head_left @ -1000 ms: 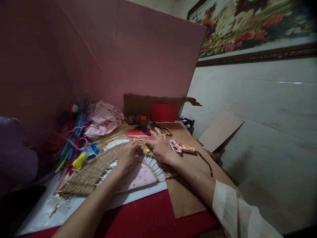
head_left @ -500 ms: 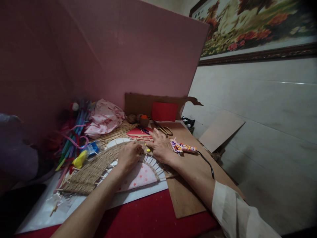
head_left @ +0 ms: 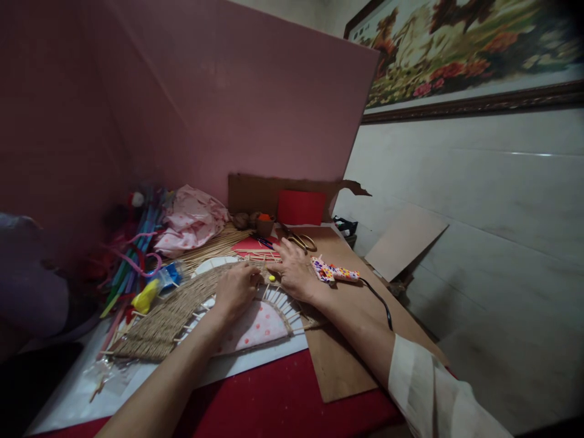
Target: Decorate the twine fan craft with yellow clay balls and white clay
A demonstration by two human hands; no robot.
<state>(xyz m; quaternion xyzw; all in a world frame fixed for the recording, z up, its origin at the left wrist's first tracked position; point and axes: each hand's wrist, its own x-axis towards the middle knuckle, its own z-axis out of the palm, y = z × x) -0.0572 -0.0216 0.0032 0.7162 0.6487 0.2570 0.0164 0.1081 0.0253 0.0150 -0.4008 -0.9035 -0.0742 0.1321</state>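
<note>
A half-round woven piece (head_left: 168, 316) of jute cord over thin wooden sticks lies on white paper, with pink dotted fabric (head_left: 258, 325) at its middle. My left hand (head_left: 235, 291) rests on its top edge, fingers curled down onto the cord. My right hand (head_left: 295, 269) lies flat next to it, fingers spread over the sticks at the piece's far rim. A small yellow bit (head_left: 272, 278) sits between the two hands. What the left fingers pinch is hidden.
A patterned glue gun (head_left: 333, 272) with a black cable lies right of my right hand on brown cardboard (head_left: 337, 365). Scissors (head_left: 301, 240), red paper (head_left: 301, 207), a small pot, loose sticks, pink cloth (head_left: 191, 219) and coloured pipe cleaners (head_left: 132, 255) stand behind and left.
Both hands stay on the woven piece with only small finger shifts. The view has wobbled slightly.
</note>
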